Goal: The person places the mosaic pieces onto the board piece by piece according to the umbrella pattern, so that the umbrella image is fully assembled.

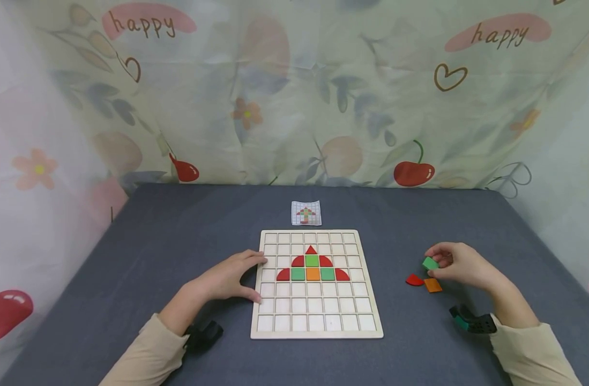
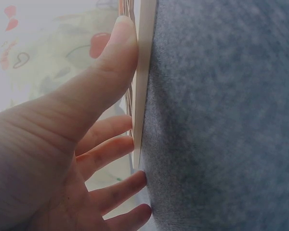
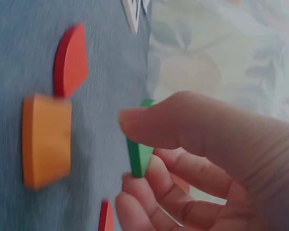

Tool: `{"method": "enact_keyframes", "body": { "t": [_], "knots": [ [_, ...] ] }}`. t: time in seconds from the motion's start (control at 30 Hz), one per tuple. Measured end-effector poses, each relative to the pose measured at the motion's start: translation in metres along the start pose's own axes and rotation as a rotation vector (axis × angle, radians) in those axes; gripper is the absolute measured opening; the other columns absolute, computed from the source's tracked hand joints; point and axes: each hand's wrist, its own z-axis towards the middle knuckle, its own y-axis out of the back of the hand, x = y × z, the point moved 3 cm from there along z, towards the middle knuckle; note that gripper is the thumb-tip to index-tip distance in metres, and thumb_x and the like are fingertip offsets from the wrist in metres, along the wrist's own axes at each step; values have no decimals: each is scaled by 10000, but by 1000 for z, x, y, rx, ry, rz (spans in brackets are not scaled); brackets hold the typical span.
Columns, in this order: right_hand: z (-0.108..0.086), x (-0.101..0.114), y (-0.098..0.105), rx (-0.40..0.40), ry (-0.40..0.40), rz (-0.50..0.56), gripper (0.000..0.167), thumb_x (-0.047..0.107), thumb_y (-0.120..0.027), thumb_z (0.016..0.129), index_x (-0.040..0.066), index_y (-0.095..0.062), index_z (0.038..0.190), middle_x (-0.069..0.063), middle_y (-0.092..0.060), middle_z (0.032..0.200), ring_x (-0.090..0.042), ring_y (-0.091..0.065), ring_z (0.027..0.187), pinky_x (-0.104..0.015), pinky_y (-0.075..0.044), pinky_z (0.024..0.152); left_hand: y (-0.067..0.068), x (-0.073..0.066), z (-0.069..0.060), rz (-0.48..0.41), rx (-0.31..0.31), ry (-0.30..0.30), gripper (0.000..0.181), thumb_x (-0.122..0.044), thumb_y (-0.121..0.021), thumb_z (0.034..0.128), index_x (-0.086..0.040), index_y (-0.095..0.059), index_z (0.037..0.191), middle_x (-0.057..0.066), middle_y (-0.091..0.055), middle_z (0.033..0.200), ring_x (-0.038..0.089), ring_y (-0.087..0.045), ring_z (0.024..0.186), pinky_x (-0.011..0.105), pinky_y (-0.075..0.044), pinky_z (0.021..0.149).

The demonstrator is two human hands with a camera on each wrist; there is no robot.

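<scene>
A pale wooden grid board (image 1: 294, 305) lies on the table. On it, red, green and orange tiles form a stepped shape topped by a red triangle (image 1: 311, 250). My left hand (image 1: 222, 279) rests at the board's left edge, thumb and fingertips touching the rim, fingers spread. Off to the right, my right hand (image 1: 463, 264) pinches a green square tile (image 3: 140, 156) between thumb and fingers, tilted above the table. Beneath it lie a red quarter-circle tile (image 1: 414, 280) and an orange square tile (image 1: 432, 285). The right wrist view also catches part of another red piece (image 3: 105, 216).
Behind the board lies a small printed card (image 1: 306, 213) with a tile pattern on a grid. The dark grey tablecloth (image 1: 188, 214) reaches back to a patterned curtain (image 1: 294, 134). Each wrist wears a black strap-on device, such as the right one (image 1: 472, 320).
</scene>
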Motion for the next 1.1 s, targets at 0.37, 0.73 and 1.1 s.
{"method": "enact_keyframes", "body": {
  "t": [0.37,0.73,1.1],
  "knots": [
    [14,44,-22,-27,79,2,346,145,-724,786,-15,-628,1078,-81,-650,933,-85,-561,783,-210,-485,667,0,0,0,-7,2,8,859,-440,-791,686,-77,-439,1381,118,-405,1435,286,-408,1296,470,-363,1058],
    [18,64,-40,-111,150,-1,327,100,-713,795,26,-644,1106,-71,-613,946,-66,-564,771,-200,-486,608,1,-1,0,-5,1,-1,852,-432,-792,688,-73,-443,1378,117,-412,1429,277,-417,1285,460,-372,1050],
    [25,83,-53,-98,167,57,283,112,-708,806,19,-631,1062,-101,-642,979,-133,-621,823,-210,-521,680,1,-1,-1,-8,0,-12,845,-421,-792,694,-67,-441,1377,126,-408,1431,292,-412,1293,472,-364,1052]
  ]
}}
